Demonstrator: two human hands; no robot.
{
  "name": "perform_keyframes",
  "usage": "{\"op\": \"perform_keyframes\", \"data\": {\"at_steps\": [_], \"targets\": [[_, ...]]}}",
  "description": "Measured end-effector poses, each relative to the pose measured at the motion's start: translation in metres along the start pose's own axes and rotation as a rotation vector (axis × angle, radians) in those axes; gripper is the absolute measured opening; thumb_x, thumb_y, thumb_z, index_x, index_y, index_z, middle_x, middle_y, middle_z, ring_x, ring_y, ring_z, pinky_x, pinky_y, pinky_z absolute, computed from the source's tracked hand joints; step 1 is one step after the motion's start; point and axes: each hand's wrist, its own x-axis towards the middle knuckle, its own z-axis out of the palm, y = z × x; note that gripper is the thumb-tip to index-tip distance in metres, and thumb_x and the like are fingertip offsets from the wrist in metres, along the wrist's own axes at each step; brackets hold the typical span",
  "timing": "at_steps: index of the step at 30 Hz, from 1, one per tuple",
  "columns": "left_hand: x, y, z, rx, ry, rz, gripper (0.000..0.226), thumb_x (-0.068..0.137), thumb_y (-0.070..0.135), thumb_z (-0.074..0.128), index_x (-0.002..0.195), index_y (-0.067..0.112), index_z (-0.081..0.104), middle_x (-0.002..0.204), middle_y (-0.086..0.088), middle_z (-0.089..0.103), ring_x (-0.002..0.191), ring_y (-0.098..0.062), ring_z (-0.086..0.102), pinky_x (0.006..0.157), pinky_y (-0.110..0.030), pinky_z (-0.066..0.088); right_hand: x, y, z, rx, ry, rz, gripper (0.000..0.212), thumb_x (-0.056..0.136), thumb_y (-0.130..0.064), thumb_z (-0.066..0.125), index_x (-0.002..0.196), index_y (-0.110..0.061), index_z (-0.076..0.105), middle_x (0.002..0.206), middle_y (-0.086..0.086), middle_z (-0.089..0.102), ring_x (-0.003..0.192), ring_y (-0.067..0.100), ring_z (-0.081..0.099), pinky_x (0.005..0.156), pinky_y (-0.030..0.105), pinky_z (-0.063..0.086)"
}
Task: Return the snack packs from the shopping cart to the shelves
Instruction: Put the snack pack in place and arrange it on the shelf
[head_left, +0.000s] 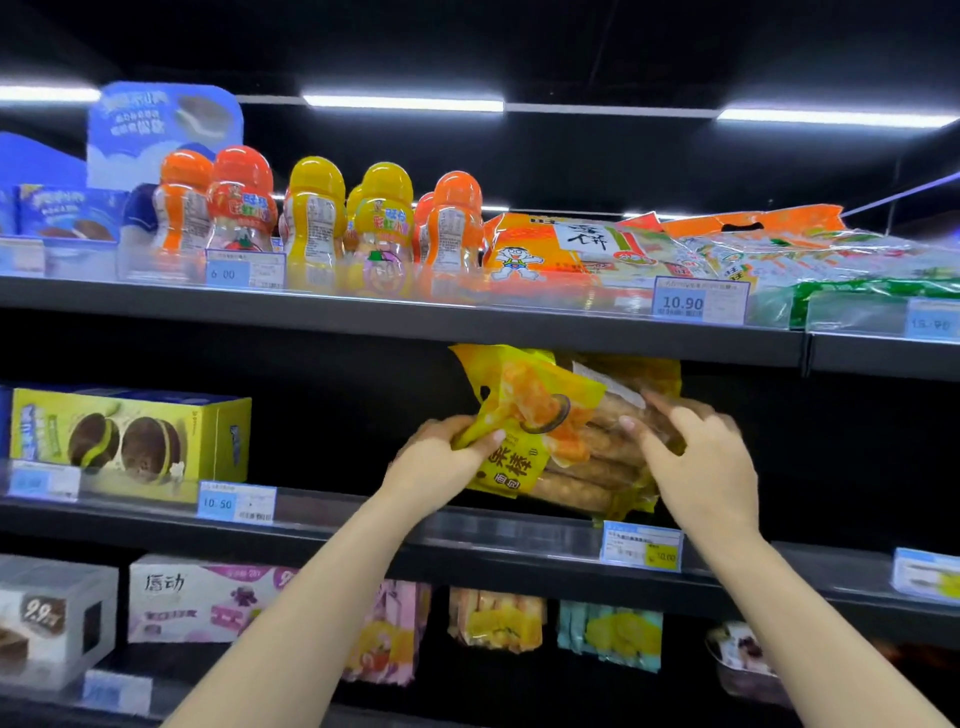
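A yellow snack pack with long baked sticks showing through its clear side stands tilted on the middle shelf, just under the upper shelf. My left hand grips its lower left corner. On the pack's right side, my right hand holds it with curled fingers. The shopping cart is out of view.
The upper shelf carries orange and yellow bottles and flat orange rice-cracker bags. A yellow-green pie box sits at the left of the middle shelf. Boxes and small packs fill the lower shelf. Price tags line the shelf edges.
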Motion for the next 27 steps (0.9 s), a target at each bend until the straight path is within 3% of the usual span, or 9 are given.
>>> {"op": "perform_keyframes", "data": {"at_steps": [6, 11, 13, 15, 18, 20, 22, 25, 27], "targets": [[0.016, 0.03, 0.001, 0.096, -0.036, -0.012, 0.04, 0.082, 0.069, 0.052, 0.105, 0.039, 0.066, 0.097, 0.011, 0.066, 0.092, -0.016, 0.063, 0.089, -0.038, 0.051, -0.002, 0.018, -0.004, 0.044, -0.015, 0.108, 0.044, 0.09, -0.051, 0.053, 0.127, -0.029, 0.06, 0.123, 0.003, 0.06, 0.115, 0.029, 0.048, 0.082, 0.035, 0.04], [0.019, 0.039, 0.009, 0.127, 0.026, -0.014, 0.056, 0.074, 0.077, 0.052, 0.116, 0.04, 0.062, 0.117, 0.002, 0.052, 0.106, -0.025, 0.057, 0.094, -0.042, 0.049, -0.004, 0.027, -0.008, 0.109, -0.01, 0.19, 0.039, 0.092, -0.051, 0.051, 0.121, -0.028, 0.064, 0.117, 0.004, 0.063, 0.108, 0.028, 0.055, 0.084, 0.037, 0.044], [0.016, 0.034, 0.019, -0.039, 0.148, 0.005, 0.072, 0.071, 0.071, 0.066, 0.131, 0.033, 0.052, 0.127, -0.001, 0.042, 0.114, -0.027, 0.055, 0.095, -0.037, 0.047, -0.006, 0.028, -0.009, 0.107, -0.015, 0.205, 0.04, 0.092, -0.051, 0.051, 0.122, -0.027, 0.063, 0.117, 0.003, 0.063, 0.109, 0.027, 0.055, 0.085, 0.036, 0.044], [0.011, 0.033, 0.028, -0.312, 0.2, -0.074, 0.106, 0.066, 0.06, 0.079, 0.15, 0.024, 0.025, 0.144, -0.004, 0.035, 0.126, -0.027, 0.049, 0.097, -0.034, 0.044, -0.009, 0.027, -0.01, 0.096, -0.02, 0.202, 0.04, 0.092, -0.051, 0.051, 0.122, -0.027, 0.063, 0.117, 0.003, 0.063, 0.108, 0.026, 0.055, 0.082, 0.034, 0.043], [0.012, 0.033, 0.04, -0.636, 0.194, -0.207, 0.13, 0.06, 0.05, 0.086, 0.154, 0.022, 0.001, 0.147, -0.005, 0.042, 0.133, -0.027, 0.043, 0.107, -0.041, 0.04, -0.011, 0.027, -0.011, 0.059, -0.029, 0.193, 0.04, 0.093, -0.05, 0.049, 0.122, -0.025, 0.063, 0.114, 0.004, 0.063, 0.105, 0.026, 0.055, 0.076, 0.031, 0.039], [0.013, 0.034, 0.044, -0.749, 0.21, -0.25, 0.141, 0.045, 0.056, 0.09, 0.154, 0.024, 0.006, 0.14, -0.005, 0.049, 0.129, -0.027, 0.048, 0.105, -0.048, 0.043, -0.013, 0.026, -0.012, -0.006, -0.039, 0.17, 0.045, 0.093, -0.053, 0.043, 0.12, -0.023, 0.062, 0.109, 0.007, 0.064, 0.1, 0.028, 0.056, 0.071, 0.032, 0.039], [0.013, 0.036, 0.044, -0.82, 0.217, -0.237, 0.137, 0.03, 0.061, 0.09, 0.145, 0.023, 0.026, 0.125, -0.002, 0.06, 0.116, -0.025, 0.059, 0.097, -0.049, 0.05, -0.015, 0.024, -0.013, -0.119, -0.054, 0.112, 0.06, 0.09, -0.062, 0.03, 0.121, -0.022, 0.06, 0.104, 0.007, 0.064, 0.095, 0.03, 0.058, 0.067, 0.033, 0.041], [0.011, 0.04, 0.044, -0.756, 0.27, -0.179, 0.098, 0.049, 0.049, 0.092, 0.129, 0.021, 0.043, 0.112, 0.0, 0.064, 0.104, -0.02, 0.063, 0.091, -0.044, 0.054, -0.015, 0.018, -0.012, -0.213, -0.114, 0.105, 0.062, 0.089, -0.066, 0.025, 0.133, -0.028, 0.049, 0.11, 0.006, 0.063, 0.099, 0.032, 0.059, 0.07, 0.032, 0.038], [0.013, 0.044, 0.043, -0.663, 0.311, -0.107, 0.099, 0.045, 0.058, 0.088, 0.129, 0.026, 0.045, 0.115, -0.001, 0.061, 0.106, -0.021, 0.062, 0.09, -0.043, 0.054, -0.017, 0.017, -0.008, -0.202, -0.182, 0.15, 0.061, 0.09, -0.066, 0.023, 0.134, -0.031, 0.044, 0.112, 0.008, 0.063, 0.1, 0.036, 0.059, 0.07, 0.034, 0.037]]}}
